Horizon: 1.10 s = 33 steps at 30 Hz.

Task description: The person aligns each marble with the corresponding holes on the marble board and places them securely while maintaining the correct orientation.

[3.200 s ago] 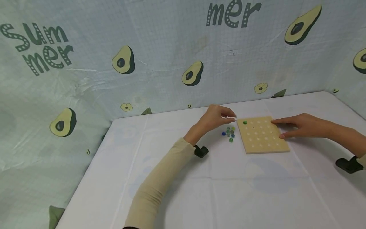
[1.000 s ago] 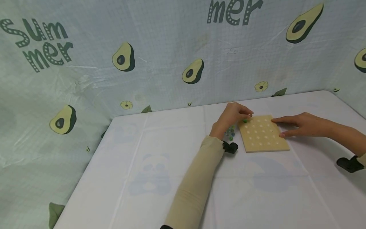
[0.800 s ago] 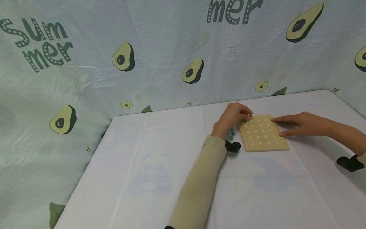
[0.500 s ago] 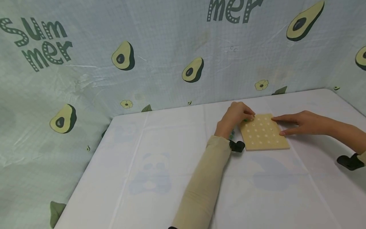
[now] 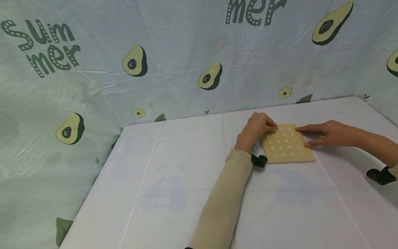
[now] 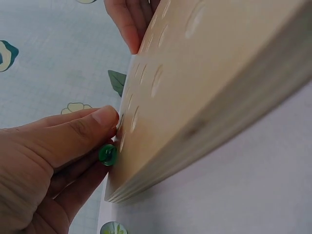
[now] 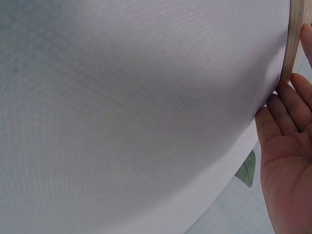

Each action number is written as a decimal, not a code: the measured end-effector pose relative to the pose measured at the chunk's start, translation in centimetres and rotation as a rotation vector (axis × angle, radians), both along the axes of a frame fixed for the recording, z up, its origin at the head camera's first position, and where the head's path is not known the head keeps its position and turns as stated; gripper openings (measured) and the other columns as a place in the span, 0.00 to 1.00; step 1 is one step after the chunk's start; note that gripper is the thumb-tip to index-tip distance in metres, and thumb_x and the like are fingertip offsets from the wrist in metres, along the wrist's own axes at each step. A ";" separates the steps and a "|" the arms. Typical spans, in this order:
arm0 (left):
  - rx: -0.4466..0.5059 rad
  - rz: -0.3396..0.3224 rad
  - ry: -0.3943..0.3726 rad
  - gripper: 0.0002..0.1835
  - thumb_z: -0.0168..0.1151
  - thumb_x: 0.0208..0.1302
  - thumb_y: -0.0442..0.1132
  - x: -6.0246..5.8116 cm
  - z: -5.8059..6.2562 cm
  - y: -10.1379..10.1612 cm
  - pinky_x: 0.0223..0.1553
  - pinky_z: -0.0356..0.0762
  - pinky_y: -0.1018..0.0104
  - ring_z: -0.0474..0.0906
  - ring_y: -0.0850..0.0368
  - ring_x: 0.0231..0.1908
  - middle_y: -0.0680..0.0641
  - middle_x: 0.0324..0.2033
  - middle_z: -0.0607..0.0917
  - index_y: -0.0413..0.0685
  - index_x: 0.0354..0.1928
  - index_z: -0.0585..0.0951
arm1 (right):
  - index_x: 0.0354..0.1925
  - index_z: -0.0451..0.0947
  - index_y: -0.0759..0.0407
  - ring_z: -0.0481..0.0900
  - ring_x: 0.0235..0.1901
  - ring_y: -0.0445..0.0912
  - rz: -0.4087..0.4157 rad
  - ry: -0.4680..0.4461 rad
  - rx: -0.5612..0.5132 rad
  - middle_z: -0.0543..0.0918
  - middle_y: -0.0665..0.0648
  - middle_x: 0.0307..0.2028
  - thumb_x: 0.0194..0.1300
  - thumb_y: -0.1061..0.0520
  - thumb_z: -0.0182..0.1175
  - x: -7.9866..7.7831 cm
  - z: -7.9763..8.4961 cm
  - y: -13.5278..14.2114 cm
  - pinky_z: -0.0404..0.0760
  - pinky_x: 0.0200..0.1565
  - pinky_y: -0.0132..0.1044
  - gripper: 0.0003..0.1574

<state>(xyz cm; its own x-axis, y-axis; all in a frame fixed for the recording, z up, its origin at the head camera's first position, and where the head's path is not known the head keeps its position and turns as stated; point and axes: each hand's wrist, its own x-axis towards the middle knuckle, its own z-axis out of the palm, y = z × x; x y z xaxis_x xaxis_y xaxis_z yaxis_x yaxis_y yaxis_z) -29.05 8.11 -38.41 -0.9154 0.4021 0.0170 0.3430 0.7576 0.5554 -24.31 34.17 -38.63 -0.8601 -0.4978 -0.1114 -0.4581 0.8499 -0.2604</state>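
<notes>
A light wooden board (image 5: pixel 287 147) with rows of round hollows lies on the table. At its far left corner, my left hand (image 5: pixel 256 127) pinches a small marble, almost wholly hidden by the fingertips, against a hollow. Just beside those fingers, a green marble (image 6: pixel 107 154) sits in the corner hollow in the left wrist view. My right hand (image 5: pixel 334 134) rests at the board's right side, fingers extended and touching its edge; the right wrist view shows its fingertips against the wooden edge (image 7: pixel 293 44).
A clear marble with coloured swirls (image 6: pixel 113 228) lies on the white tablecloth (image 5: pixel 164 193) left of the board. Other marbles are mostly hidden behind my left wrist. An avocado-print sheet (image 5: pixel 174 69) hangs behind the table.
My left hand has moved right from beside the board onto its far left corner with the marble, then lowered slightly to the surface. The right hand stays at the edge.
</notes>
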 end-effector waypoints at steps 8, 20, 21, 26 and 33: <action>-0.017 -0.040 -0.019 0.13 0.70 0.65 0.48 0.0 0.5 -0.8 0.50 0.73 0.82 0.79 0.72 0.50 0.63 0.46 0.89 0.60 0.50 0.90 | 0.71 0.73 0.55 0.75 0.61 0.67 -0.015 -0.019 -0.018 0.74 0.69 0.67 0.65 0.37 0.67 0.2 -0.1 -0.1 0.78 0.53 0.62 0.43; 0.083 -0.198 0.049 0.16 0.65 0.71 0.43 -0.8 3.8 -5.8 0.48 0.78 0.78 0.84 0.62 0.50 0.51 0.50 0.89 0.46 0.56 0.86 | 0.70 0.73 0.54 0.75 0.62 0.66 -0.016 0.000 -0.028 0.75 0.69 0.66 0.64 0.36 0.68 0.3 -0.4 0.1 0.78 0.53 0.61 0.43; 0.088 -0.210 0.061 0.16 0.65 0.71 0.42 -0.7 4.1 -6.3 0.48 0.78 0.78 0.84 0.62 0.50 0.51 0.49 0.89 0.45 0.56 0.86 | 0.70 0.73 0.54 0.76 0.62 0.66 -0.015 -0.001 -0.033 0.75 0.69 0.66 0.64 0.36 0.68 0.3 -0.4 0.1 0.78 0.53 0.61 0.43; 0.076 -0.251 0.049 0.15 0.65 0.71 0.43 0.0 5.4 -8.4 0.49 0.79 0.76 0.84 0.63 0.50 0.51 0.49 0.89 0.47 0.56 0.87 | 0.70 0.74 0.54 0.76 0.62 0.65 -0.012 0.011 -0.027 0.75 0.69 0.66 0.64 0.36 0.68 0.4 -0.3 0.1 0.78 0.53 0.61 0.43; 0.007 -0.327 -0.010 0.14 0.65 0.72 0.42 1.0 6.1 -10.9 0.49 0.79 0.73 0.83 0.64 0.50 0.52 0.49 0.89 0.47 0.55 0.87 | 0.70 0.73 0.54 0.76 0.61 0.66 -0.010 0.016 -0.004 0.75 0.69 0.66 0.64 0.36 0.68 0.2 -0.4 0.2 0.78 0.52 0.61 0.43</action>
<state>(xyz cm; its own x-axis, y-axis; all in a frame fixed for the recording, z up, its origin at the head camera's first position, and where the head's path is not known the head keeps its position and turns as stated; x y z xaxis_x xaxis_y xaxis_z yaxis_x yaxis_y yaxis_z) -28.02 -2.81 -32.30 -0.7382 0.6745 0.0125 0.5619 0.6044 0.5647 -24.09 34.37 -39.05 -0.8668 -0.4893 -0.0959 -0.4534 0.8535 -0.2568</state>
